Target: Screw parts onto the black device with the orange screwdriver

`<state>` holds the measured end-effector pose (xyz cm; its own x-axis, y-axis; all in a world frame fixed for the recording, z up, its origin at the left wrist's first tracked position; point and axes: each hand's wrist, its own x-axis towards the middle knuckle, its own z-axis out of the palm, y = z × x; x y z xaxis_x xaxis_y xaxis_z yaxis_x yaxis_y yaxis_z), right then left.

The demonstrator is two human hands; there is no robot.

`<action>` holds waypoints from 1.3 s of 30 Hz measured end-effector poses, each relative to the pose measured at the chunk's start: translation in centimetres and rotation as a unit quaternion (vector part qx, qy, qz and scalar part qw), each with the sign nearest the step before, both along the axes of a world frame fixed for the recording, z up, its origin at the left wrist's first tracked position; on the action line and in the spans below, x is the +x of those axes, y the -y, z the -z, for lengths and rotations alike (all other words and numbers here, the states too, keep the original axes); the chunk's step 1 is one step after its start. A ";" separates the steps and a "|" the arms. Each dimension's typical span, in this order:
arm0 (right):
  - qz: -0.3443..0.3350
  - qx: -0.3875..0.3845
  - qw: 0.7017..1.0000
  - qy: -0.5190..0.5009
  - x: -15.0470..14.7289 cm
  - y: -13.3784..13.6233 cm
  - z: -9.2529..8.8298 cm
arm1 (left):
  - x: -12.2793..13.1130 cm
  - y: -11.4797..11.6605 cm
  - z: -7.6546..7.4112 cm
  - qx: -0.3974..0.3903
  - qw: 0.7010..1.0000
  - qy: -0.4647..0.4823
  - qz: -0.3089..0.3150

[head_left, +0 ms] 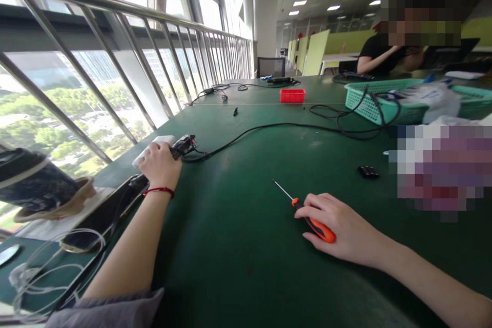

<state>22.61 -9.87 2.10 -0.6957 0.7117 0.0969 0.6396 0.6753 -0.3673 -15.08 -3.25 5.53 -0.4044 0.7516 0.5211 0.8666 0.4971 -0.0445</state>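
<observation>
My left hand [160, 165], with a red cord round its wrist, is wrapped over a white object [143, 156] at the table's left edge. A black device [183, 146] with small exposed wires sticks out beside its fingers, joined to a long black cable [246, 134]. On the green table [230, 205], my right hand [330, 220] has its fingers round the handle of an orange and black screwdriver [321, 229]. The screwdriver's thin metal shaft points up and left. A small black part [368, 171] lies to the right, beyond my right hand.
A red tray [292, 96] and a green basket [369, 107] with plastic bags stand farther back. At the left are a dark cup [34, 182], a phone [82, 236] and white earphones [28, 274]. A metal railing borders the left side; a person sits across at the right.
</observation>
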 end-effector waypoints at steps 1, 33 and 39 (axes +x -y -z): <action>0.004 -0.002 1.000 -0.001 0.0 0.0 -0.1 | 0.2 0.2 -0.4 0.017 1.000 -0.007 -0.003; 0.316 0.248 0.884 0.239 10.1 -8.0 0.8 | 15.0 -0.4 5.1 0.002 0.886 -0.041 0.462; 0.308 0.254 0.886 0.237 10.4 -8.2 1.2 | 14.2 -0.5 5.3 -0.030 0.888 0.001 0.458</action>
<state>32.97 -1.69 0.95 -0.2390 0.9187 0.3144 0.9453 0.1461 0.2917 -0.92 -2.76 0.28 0.3902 0.7926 0.4685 0.9065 -0.4197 -0.0450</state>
